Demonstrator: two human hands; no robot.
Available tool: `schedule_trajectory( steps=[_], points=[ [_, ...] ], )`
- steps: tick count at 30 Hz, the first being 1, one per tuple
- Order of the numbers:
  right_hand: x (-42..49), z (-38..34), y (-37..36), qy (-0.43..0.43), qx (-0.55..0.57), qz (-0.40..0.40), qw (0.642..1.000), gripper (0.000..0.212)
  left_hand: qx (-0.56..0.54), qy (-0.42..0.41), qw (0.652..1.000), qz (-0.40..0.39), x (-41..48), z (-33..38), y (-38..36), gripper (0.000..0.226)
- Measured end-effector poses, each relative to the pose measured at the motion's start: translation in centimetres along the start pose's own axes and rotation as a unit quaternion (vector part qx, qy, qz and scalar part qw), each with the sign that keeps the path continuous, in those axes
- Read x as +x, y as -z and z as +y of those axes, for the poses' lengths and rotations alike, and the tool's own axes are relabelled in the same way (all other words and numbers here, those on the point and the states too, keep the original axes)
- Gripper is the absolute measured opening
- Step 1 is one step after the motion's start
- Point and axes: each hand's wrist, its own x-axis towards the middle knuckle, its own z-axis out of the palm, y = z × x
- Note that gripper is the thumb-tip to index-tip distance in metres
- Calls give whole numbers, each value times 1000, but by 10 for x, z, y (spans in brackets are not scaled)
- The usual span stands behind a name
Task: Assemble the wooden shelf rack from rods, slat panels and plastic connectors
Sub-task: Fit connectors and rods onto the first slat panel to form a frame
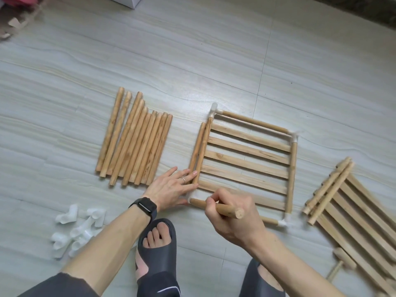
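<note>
Two hands: left hand (171, 188) flat against the slat panel (246, 162), right hand (234, 217) gripping a rod (230, 210).

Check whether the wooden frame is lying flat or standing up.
Lying flat: the frame rests on the floor, its broad face up toward the camera.

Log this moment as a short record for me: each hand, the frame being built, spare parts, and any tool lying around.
left hand: flat, fingers on the left edge rods
right hand: grips a rod at the frame's near-left corner
frame: slat panel edged by rods, white corner connectors
loose rods: row left of the frame
spare connectors: white pile by the left forearm
second slat panel: right, rods lying on it
mallet: wooden, near right
</note>
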Motion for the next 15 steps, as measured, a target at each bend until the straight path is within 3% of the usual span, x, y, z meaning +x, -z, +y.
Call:
schedule_trajectory(
  steps=[8,10,14,15],
  points=[
    [-6,-11,-6,144,-69,-66,985,21,-8,4,1000,12,-1,2,-1,64],
    [-4,-12,-8,107,-61,-69,990,24,-8,5,1000,16,-2,3,-3,63],
    [11,1,-3,-84,18,-33,996,31,-10,3,1000,21,-4,3,-4,59],
    [13,3,-2,-98,30,-37,994,31,-12,2,1000,21,-4,3,-3,59]
  ],
)
